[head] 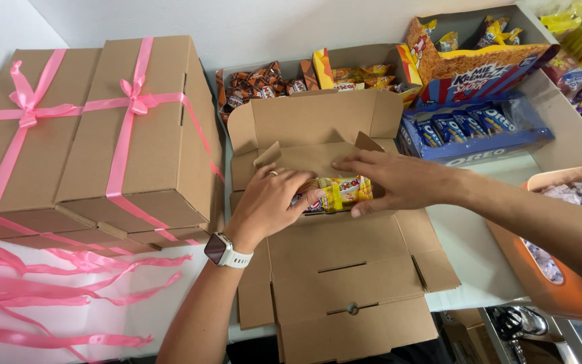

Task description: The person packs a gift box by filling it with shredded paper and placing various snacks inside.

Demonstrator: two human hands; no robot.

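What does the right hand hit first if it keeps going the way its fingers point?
Right hand points left across the open box. First contact is probably the left hand, close by over the yellow snack pack; depth is unclear.

Your white table (486, 269) carries 2 ribboned cardboard boxes (95, 135) at far left, loose pink ribbons (55, 296) near left, an open cardboard box (331, 269) in the middle, snack trays (439, 81) far right and an orange bin (560, 290) near right.
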